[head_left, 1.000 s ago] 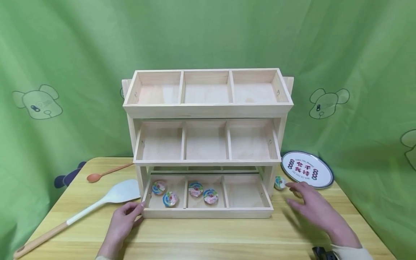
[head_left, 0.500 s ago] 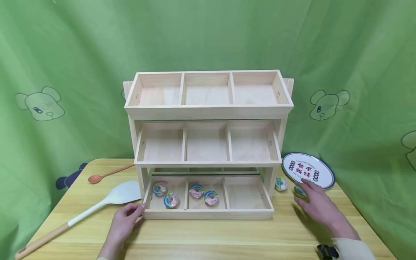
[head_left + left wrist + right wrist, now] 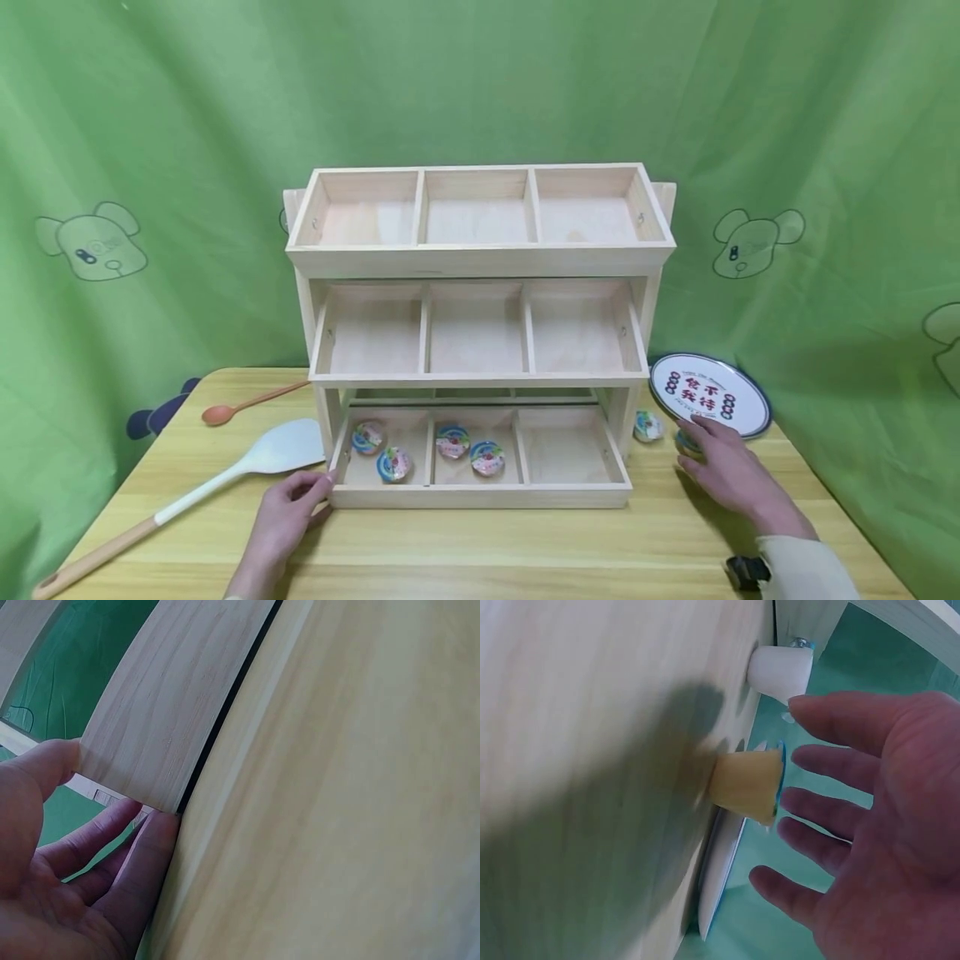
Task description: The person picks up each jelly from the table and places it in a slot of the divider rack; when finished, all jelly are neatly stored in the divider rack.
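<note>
A three-tier wooden shelf rack with divided trays stands mid-table. Its bottom tray holds jelly cups: two in the left compartment, including one jelly cup, and two in the middle one, including another jelly cup. My left hand grips this tray's front left corner, thumb at the top edge and fingers low. Right of the rack, my right hand hovers with spread fingers over a yellow jelly cup, apart from it in the right wrist view. A white jelly cup stands closer to the rack.
An oval plate with red lettering lies behind my right hand. On the left are a white spatula with a wooden handle and a small orange spoon. A green curtain hangs behind the table.
My right hand has shifted right, from beside the cup near the rack to over the other cup. My left hand stays at the tray corner.
</note>
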### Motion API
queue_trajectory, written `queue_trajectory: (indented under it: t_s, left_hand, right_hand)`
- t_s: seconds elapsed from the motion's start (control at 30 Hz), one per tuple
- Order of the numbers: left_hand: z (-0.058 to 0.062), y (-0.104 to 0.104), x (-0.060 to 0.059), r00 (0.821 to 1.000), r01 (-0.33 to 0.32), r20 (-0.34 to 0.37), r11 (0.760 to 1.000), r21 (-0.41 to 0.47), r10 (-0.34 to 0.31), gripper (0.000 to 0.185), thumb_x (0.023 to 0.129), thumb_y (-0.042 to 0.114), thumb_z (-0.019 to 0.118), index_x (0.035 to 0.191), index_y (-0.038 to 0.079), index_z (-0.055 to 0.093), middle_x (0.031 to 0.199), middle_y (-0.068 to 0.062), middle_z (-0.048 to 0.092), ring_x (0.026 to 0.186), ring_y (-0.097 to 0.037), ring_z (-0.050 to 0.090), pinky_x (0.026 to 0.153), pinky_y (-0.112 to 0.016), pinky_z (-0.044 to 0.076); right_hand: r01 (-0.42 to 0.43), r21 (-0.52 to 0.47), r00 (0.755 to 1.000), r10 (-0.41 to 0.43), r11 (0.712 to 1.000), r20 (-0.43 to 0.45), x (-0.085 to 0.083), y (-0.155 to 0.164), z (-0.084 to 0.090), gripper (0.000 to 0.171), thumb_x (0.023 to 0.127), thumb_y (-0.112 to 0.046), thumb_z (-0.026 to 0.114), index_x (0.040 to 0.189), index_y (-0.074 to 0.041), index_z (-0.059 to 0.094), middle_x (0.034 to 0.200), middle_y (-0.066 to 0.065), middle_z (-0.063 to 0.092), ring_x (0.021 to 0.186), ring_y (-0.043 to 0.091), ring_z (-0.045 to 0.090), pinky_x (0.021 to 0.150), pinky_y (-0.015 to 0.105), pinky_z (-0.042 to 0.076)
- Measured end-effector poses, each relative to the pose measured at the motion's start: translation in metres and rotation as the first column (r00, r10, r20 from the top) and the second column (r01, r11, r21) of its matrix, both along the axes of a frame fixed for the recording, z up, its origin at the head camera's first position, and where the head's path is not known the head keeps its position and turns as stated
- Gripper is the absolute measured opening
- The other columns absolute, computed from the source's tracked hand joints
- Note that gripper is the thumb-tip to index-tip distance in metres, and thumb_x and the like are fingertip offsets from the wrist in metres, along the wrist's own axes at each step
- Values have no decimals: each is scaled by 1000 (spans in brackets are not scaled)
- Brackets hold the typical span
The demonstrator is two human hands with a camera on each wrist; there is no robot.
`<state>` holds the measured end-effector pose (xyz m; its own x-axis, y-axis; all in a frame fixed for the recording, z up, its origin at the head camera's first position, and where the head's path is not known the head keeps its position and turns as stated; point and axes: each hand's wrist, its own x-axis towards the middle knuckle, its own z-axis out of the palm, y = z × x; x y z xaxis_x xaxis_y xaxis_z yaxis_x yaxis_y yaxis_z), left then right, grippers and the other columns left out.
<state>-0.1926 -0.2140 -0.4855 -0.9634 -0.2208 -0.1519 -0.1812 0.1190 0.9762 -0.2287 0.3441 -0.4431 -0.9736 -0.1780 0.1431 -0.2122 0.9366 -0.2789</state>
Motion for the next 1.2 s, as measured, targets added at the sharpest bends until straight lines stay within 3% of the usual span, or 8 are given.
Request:
queue_trajectory:
  t_s: [0.37,0.67,0.87,1.2]
  left_hand:
    - [-1,-1,0,1000,4,2,1000,-1,-4,51,79,36,66,104,-8,57,99,-14,54,91,-19,54,78,-28,54]
    - [-2,-2,0,1000,8,7,1000,0,-8,57,78,42,66,105,-8,57,99,-13,54,91,-18,53,78,-28,54]
    - [-3,-1,0,1000,8,6,1000,1,-8,59,76,44,66,104,-8,57,99,-13,54,91,-18,53,78,-28,54]
    - [-1,-1,0,1000,2,6,1000,-6,-2,54,79,40,66,104,-7,57,99,-13,54,91,-18,54,78,-28,54]
  right_hand:
    - [-16,54,999,18,998,-50,1,3,-4,38,78,-3,61,114,7,54,103,25,48,92,42,46,81,61,40]
    - [20,58,1000,-21,998,22,0,3,-3,40,84,-18,59,117,4,52,108,27,48,97,44,44,83,64,38]
    - [24,62,999,-25,998,20,0,4,-3,35,85,-19,59,112,3,55,100,22,52,90,42,49,77,61,43]
    - [-9,23,999,9,1000,31,10,2,4,43,79,-18,65,115,2,54,100,20,51,88,39,52,75,60,45]
